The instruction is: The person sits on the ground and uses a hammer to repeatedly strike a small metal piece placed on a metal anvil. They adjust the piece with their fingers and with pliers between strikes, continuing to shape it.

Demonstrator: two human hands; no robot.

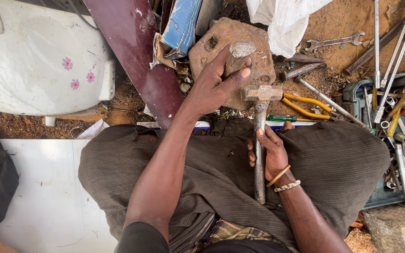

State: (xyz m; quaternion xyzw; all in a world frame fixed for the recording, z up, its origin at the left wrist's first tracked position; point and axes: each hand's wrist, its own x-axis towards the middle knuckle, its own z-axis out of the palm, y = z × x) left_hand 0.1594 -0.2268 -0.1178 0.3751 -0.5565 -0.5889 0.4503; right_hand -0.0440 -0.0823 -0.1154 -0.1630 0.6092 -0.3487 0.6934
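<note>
Resting on a rusty, rounded brown metal slab (221,40) on sandy ground, a small grey metal piece (240,50) was pinched in the closed left hand (214,84). The right hand (270,152) gripped a steel hammer (260,136) just beside it. Around lay yellow-handled pliers (305,105), scattered spanners (336,42), a white floral casing (38,56) and a white board (43,197).

A single view is given, taken from a camera worn on the head and aimed steeply down over the lap. The scene is seen from close range: both forearms enter from the bottom edge, the knees fill the middle of the frame, and the ground is shown along the top. The tools (394,93) are cut by the right edge. No second view is provided.
</note>
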